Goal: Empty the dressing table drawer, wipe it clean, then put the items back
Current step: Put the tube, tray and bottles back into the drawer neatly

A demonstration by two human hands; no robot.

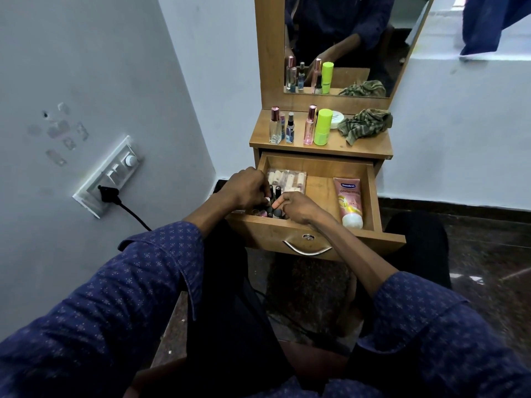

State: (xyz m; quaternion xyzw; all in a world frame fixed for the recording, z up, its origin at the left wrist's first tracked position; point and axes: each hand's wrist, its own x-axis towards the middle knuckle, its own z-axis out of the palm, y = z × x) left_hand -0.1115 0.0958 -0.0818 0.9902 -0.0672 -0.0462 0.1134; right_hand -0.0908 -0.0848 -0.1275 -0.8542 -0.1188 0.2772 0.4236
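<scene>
Both hands reach into the open drawer (319, 168) of a dressing table. The left hand (247, 186) curls its fingers around small dark bottles (273, 209) clustered at the drawer's front left corner; the right hand (298, 206), just beside it, pinches at the same cluster. A clear case (287, 179) lies behind them, and a pink tube (349, 201) lies along the right side. Whether the drawer is being emptied or refilled cannot be told from this view. On the tabletop (370, 149) stand several bottles (298, 127), a white jar (334, 119) and a crumpled cloth (365, 124), leaving little spare room. A mirror (344, 38) rises behind.
</scene>
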